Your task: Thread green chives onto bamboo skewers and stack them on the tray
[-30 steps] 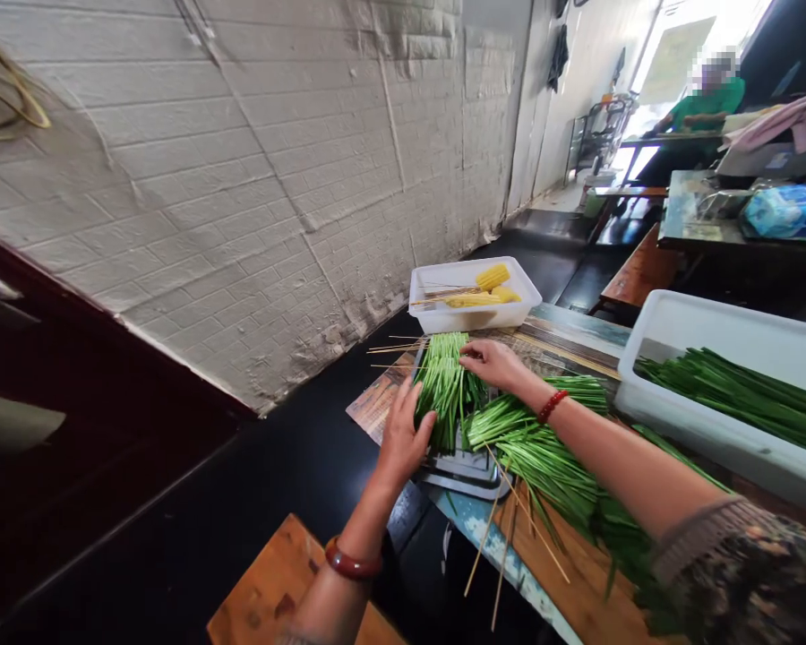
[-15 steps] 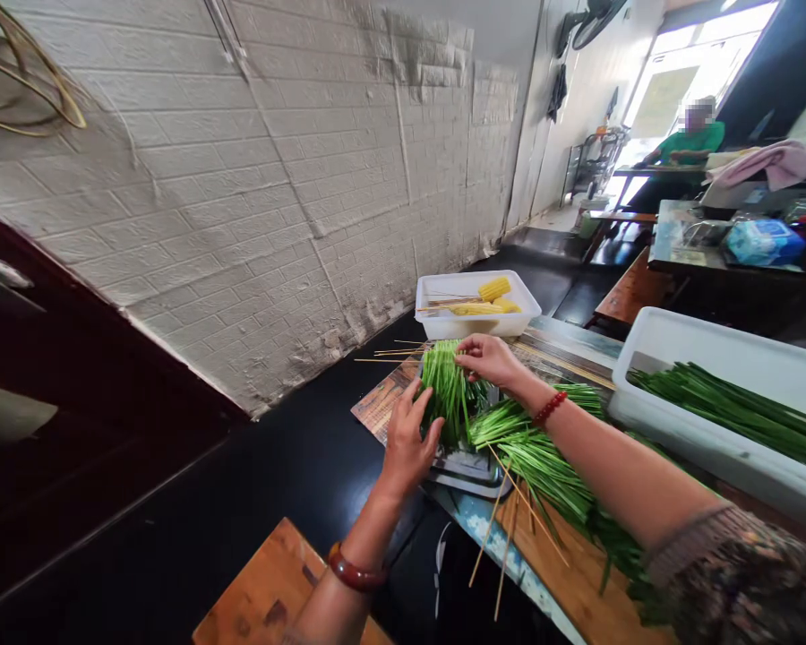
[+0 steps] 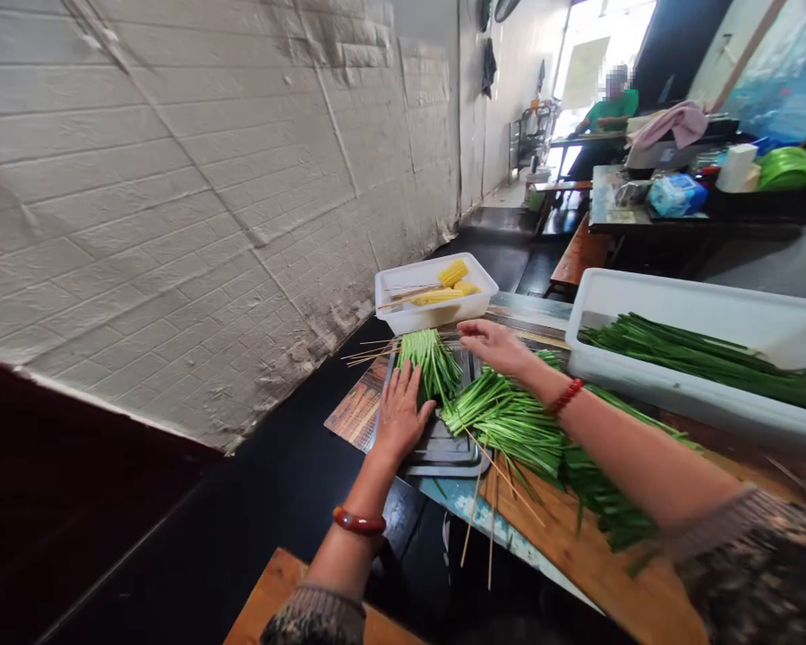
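Observation:
A bundle of skewered garlic chives [image 3: 430,363] lies on a grey metal tray [image 3: 440,451], thin bamboo skewers [image 3: 369,352] sticking out at its left. My left hand [image 3: 401,414] rests flat with spread fingers at the bundle's left edge. Just right of the bundle, my right hand [image 3: 501,347] hovers with its fingers stretched out and nothing in them. Beneath my right forearm, a larger pile of cut chives [image 3: 510,419] spreads over a wooden board [image 3: 544,520]. Several loose skewers [image 3: 490,537] jut from the pile towards me.
Behind the tray stands a white tub [image 3: 436,313] with skewered corn [image 3: 453,273]. At right, a long white bin [image 3: 698,288] holds more chives [image 3: 705,354]. A wall [image 3: 208,224] runs along the left. A wooden stool [image 3: 275,596] is below; a person in green [image 3: 611,109] sits far back.
My right hand has let go of the bundle's top end and moved right, its fingers straightening. My left hand lies flatter beside the chives. The view has turned right.

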Available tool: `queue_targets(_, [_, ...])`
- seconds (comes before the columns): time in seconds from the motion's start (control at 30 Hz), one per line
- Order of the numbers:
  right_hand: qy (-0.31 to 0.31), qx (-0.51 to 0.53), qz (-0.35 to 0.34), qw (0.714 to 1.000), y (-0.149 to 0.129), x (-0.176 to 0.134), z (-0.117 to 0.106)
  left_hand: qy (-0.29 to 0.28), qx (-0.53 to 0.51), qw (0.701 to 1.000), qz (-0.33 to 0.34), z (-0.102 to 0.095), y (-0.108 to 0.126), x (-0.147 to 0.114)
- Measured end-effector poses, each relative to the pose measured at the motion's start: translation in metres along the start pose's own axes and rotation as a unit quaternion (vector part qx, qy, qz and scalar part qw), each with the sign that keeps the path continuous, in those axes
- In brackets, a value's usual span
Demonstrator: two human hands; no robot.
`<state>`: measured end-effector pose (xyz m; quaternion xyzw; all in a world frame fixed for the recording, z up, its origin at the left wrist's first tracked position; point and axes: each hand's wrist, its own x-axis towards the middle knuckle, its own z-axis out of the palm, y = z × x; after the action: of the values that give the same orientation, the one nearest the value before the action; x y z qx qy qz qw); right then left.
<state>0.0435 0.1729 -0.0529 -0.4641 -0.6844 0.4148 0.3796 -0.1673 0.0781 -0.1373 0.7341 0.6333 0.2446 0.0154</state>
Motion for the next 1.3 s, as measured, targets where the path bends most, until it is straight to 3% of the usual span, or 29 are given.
queue_targets(0.1, [0.007, 0.052, 0.023, 0.998, 0.0, -0.055, -0.04, 0.042, -0.027, 0.999, 0.003, -0.002, -0.007, -0.005])
queue_targets(0.2, [0.034, 0.1, 0.042, 0.994, 0.003, -0.116, -0.064, 0.057, -0.021, 0.998, 0.015, -0.006, -0.003, -0.01])
queue_targets(0.33, [0.073, 0.119, 0.086, 0.986, 0.014, -0.187, -0.072, 0.018, 0.027, 0.998, 0.057, -0.01, 0.017, -0.013])
queue_targets(0.47, [0.083, 0.11, 0.126, 0.982, 0.028, -0.236, -0.074, 0.009, 0.037, 0.997, 0.065, -0.007, 0.03, -0.009])
queue_targets(0.63, [0.087, 0.103, 0.14, 0.981, 0.029, -0.26, -0.08, -0.012, 0.036, 0.998, 0.06, -0.005, 0.032, -0.011])
queue_targets(0.8, [0.071, 0.094, 0.125, 0.985, 0.019, -0.27, -0.081, -0.012, 0.03, 0.999, 0.039, -0.015, 0.042, -0.016])
queue_targets(0.93, [0.062, 0.099, 0.132, 0.984, 0.025, -0.283, -0.08, 0.052, -0.051, 0.997, 0.029, -0.026, 0.045, -0.033])
queue_targets(1.07, [0.088, 0.099, 0.145, 0.98, 0.038, -0.301, -0.085, 0.107, -0.149, 0.983, -0.001, -0.035, 0.05, -0.068])
queue_targets(1.2, [0.105, 0.095, 0.163, 0.976, 0.044, -0.319, -0.094, 0.061, -0.23, 0.969, -0.071, -0.038, 0.07, -0.095])
queue_targets(1.3, [0.104, 0.094, 0.162, 0.977, 0.045, -0.329, -0.1, -0.008, -0.31, 0.943, -0.123, -0.032, 0.088, -0.095])
